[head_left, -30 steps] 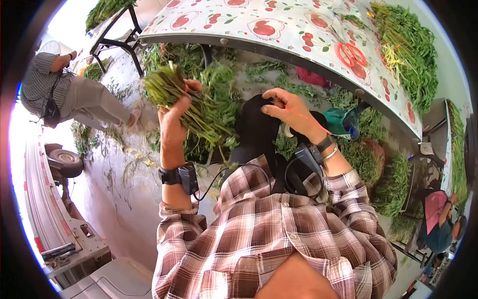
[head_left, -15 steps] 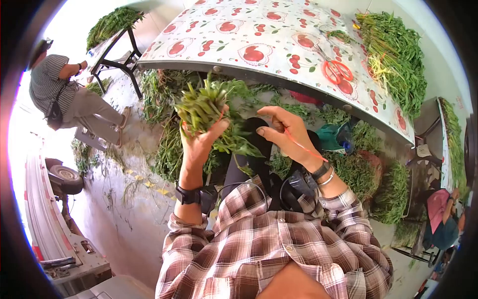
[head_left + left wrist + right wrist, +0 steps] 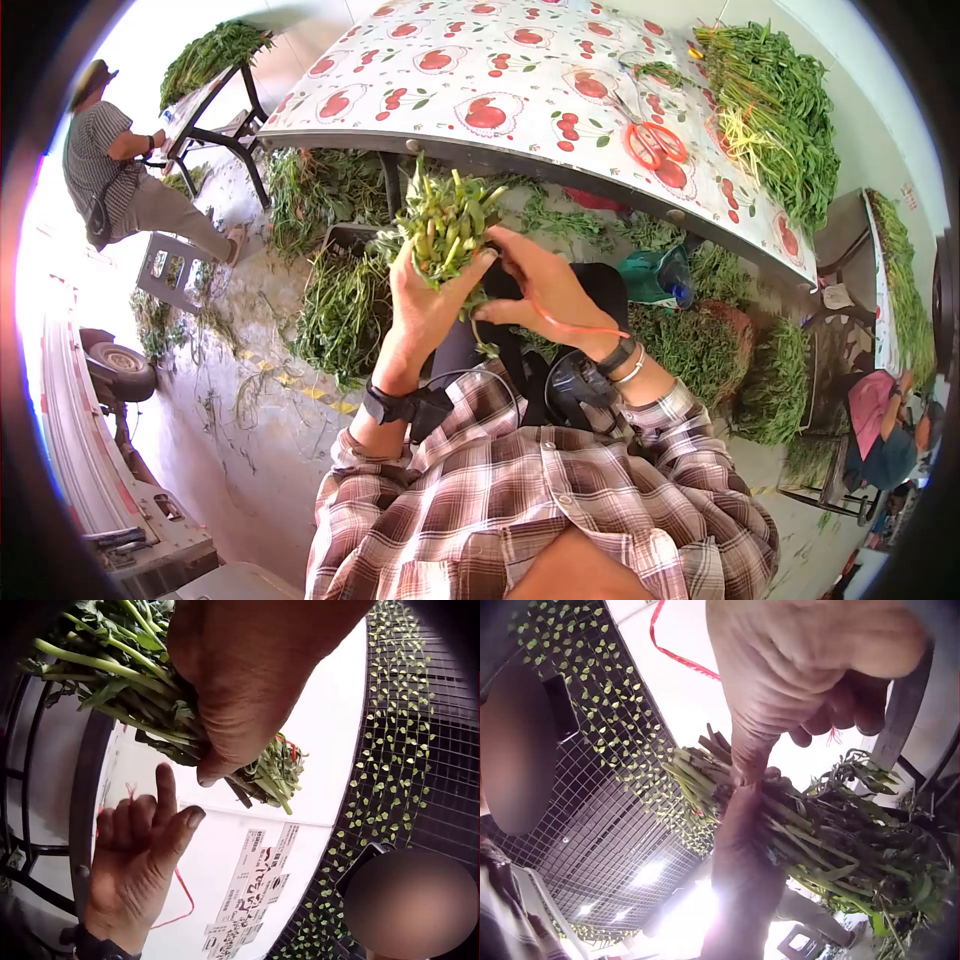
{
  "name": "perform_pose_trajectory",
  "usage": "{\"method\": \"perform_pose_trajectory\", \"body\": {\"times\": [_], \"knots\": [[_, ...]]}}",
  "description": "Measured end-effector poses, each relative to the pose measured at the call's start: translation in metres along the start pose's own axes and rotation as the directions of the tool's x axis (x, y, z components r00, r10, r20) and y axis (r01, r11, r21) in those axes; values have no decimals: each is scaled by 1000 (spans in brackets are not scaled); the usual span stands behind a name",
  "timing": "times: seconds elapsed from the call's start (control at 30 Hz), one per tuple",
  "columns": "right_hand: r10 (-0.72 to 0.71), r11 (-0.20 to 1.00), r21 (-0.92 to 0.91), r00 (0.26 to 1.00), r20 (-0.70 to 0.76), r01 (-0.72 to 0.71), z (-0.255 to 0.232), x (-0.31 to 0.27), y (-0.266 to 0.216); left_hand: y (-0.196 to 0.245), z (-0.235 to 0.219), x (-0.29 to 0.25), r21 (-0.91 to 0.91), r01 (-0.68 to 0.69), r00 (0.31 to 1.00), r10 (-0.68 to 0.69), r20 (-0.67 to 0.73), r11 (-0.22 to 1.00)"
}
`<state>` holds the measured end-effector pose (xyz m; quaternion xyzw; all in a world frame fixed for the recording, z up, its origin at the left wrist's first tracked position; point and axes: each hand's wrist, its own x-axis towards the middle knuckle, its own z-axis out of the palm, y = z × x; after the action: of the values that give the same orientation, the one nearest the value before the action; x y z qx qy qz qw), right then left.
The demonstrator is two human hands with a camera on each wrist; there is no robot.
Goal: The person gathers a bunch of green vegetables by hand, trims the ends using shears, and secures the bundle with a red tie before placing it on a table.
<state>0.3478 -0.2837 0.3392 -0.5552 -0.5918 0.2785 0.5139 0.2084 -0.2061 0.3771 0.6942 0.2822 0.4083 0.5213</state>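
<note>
My left hand (image 3: pixel 425 315) grips a bunch of green leafy stems (image 3: pixel 445 225), its cut ends facing up toward the head camera. In the left wrist view the left hand (image 3: pixel 240 682) wraps round the stems (image 3: pixel 112 671), and a bit of red tie shows near the cut ends. My right hand (image 3: pixel 545 290) is beside the bunch on its right, fingers bent; a red string (image 3: pixel 575 327) runs from it along the wrist. In the right wrist view the right thumb meets the left hand at the stems (image 3: pixel 817 847), with a red ribbon (image 3: pixel 682 660) above.
A table with a fruit-pattern cloth (image 3: pixel 400 75) stands ahead, bearing orange-handled scissors (image 3: pixel 655 145) and a heap of greens (image 3: pixel 785 120). More greens (image 3: pixel 340 320) lie below it, near a green bag (image 3: pixel 645 275). One person (image 3: pixel 110 165) stands at the left; another (image 3: pixel 880 415) is at the right.
The bunch has tipped so that its cut ends face up, and it has moved right. My right hand has come up against it from the right. The person at left has shifted slightly.
</note>
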Motion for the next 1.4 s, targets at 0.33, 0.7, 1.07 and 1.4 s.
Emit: {"method": "perform_pose_trajectory", "body": {"times": [0.33,0.7,1.07,1.4], "knots": [[18,991,131,1000,0,-18,0,-4,12,-4,32,-7,-338,149,983,-103,150,929],[214,951,143,920,329,-272,-28,-8,5,-1,30,15,-419,247,938,-108,328,874],[231,880,381,956,179,-284,-20,-12,10,-4,54,25,-417,55,993,-5,120,907],[252,914,264,942,223,-307,-21,-18,15,-7,27,37,440,-559,745,658,-105,703]]}}
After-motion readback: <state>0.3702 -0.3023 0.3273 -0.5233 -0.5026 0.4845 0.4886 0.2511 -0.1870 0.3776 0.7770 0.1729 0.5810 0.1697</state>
